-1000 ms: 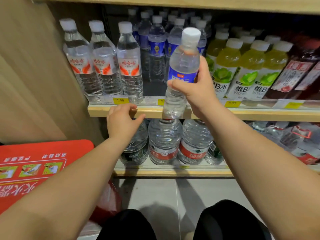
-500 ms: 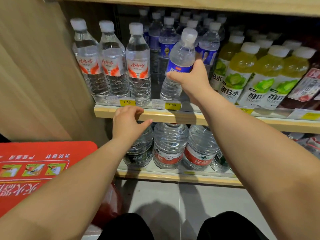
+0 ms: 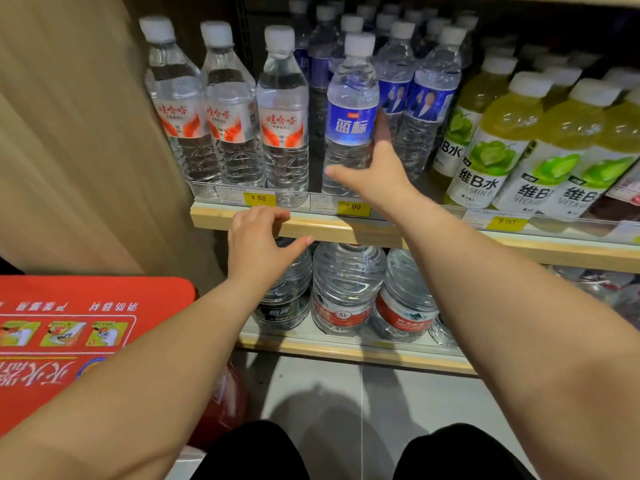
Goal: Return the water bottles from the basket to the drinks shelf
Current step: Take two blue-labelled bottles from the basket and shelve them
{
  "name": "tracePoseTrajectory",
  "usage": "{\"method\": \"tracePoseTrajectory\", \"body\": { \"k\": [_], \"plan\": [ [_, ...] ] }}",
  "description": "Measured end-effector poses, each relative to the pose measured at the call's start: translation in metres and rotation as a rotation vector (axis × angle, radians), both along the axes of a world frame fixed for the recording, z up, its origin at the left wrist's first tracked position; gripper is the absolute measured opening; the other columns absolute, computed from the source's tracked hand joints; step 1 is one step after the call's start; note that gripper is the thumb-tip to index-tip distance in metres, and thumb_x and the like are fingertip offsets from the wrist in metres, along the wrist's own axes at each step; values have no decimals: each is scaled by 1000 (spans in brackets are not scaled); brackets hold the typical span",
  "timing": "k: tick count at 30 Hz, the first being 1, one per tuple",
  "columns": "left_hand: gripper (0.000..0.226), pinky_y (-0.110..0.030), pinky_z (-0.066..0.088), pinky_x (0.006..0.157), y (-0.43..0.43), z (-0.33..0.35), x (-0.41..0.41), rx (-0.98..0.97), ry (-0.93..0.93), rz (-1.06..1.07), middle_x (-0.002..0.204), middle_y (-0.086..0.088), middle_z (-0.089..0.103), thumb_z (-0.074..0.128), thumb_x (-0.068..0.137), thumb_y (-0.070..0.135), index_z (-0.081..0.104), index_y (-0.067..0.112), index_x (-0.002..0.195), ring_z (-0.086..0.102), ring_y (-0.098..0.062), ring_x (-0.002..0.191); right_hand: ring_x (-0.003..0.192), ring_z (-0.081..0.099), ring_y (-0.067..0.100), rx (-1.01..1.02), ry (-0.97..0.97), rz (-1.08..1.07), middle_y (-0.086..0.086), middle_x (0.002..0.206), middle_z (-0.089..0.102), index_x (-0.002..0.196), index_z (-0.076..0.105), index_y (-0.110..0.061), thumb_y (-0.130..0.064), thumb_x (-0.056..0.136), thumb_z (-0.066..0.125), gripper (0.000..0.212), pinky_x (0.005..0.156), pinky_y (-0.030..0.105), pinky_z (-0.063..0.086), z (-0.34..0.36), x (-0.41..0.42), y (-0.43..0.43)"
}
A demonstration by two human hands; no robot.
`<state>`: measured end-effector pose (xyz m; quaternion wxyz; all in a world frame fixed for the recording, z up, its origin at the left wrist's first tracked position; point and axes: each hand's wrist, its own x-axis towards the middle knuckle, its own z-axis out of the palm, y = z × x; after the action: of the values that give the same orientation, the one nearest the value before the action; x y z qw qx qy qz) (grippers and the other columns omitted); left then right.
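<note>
the blue-label bottle [image 3: 351, 126] stands upright at the front of its row on the drinks shelf [image 3: 214, 216], right above the yellow 1.00 tag [image 3: 353, 207]. the red-label bottles [image 3: 284, 116] are just beside it on the left, and more blue-label stock [image 3: 429, 98] sits behind and to the right. the right grip [image 3: 377, 171] wraps the bottle's lower half, with the thumb laid across the front and at least one finger rising behind the label. the other fingers are hidden by the bottle, so how tightly they close is only a guess. the left grip [image 3: 259, 244] is curled over the shelf's wooden lip, fingers on top and thumb below, as a brace.

the step in hand looks like seating the bottle and letting go. to do it well, feel the base sit flat behind the clear rail before loosening, then turn the label square to the front. open the fingers outward to the right and draw the hand straight back, so the knuckles do not nudge the neighbours; tall, thin bottles like these probably tip easily. let the left grip brace the body until the bottle stands alone. the basket is not in view.
</note>
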<state>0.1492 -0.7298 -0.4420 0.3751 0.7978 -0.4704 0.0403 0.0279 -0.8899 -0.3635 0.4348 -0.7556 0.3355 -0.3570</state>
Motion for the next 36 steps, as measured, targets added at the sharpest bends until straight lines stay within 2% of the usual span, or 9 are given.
{"method": "tracePoseTrajectory", "body": {
  "k": [2,4,7,15,20,26,31,34,36],
  "plan": [
    [56,-37,38,96,0,-1,-1,-5,0,0,106,6,61,72,72,60,63,21,111,48,-21,107,104,56,12,-131,149,-60,2,126,55,143,2,-22,-26,70,80,107,83,25,42,-8,-5,8],
    [57,-36,38,96,0,-1,-1,-7,2,-3,106,5,61,72,71,60,63,21,111,47,-21,107,100,58,21,-223,206,-92,10,125,54,138,3,-24,-26,73,79,100,79,33,45,-13,-5,12],
    [56,-38,39,96,1,0,1,-5,7,-8,105,6,62,71,71,60,64,21,110,49,-22,107,91,55,18,-276,220,-96,11,122,56,138,12,-23,-26,71,80,96,76,34,45,-12,2,15],
    [53,-33,37,93,1,-3,1,-10,-3,-17,102,8,62,72,70,60,64,22,107,51,-21,103,107,57,26,-272,208,-87,12,128,53,143,5,-26,-25,73,78,100,84,39,49,-16,8,15],
    [49,-21,29,88,5,17,-6,79,93,-35,101,6,64,76,70,54,66,19,103,50,-19,106,105,57,23,-143,268,-78,9,122,56,134,23,-13,-25,75,75,79,77,32,46,-7,1,20],
    [37,-18,32,81,32,101,-31,206,288,-120,99,12,60,80,73,43,67,24,102,49,-7,98,128,43,17,148,406,-21,2,144,42,145,20,-25,-29,79,70,83,103,38,41,55,-44,59],
    [28,-22,47,81,61,201,-64,269,511,-248,89,7,65,77,78,19,62,31,98,59,-9,81,90,57,20,217,407,-106,-1,96,56,127,51,-12,-23,82,69,49,80,30,45,139,-107,125],
    [29,-22,45,72,80,260,-89,304,544,-384,82,7,62,77,78,17,61,38,91,53,-7,70,83,54,14,279,389,-221,-9,86,54,122,54,-15,-26,82,69,44,72,16,41,188,-151,171],
    [28,-24,45,72,91,292,-111,343,549,-462,80,5,60,76,78,17,62,37,90,50,-9,66,81,54,11,352,381,-312,-16,81,53,119,55,-23,-31,80,67,41,68,17,38,217,-183,199]
  ]
}}
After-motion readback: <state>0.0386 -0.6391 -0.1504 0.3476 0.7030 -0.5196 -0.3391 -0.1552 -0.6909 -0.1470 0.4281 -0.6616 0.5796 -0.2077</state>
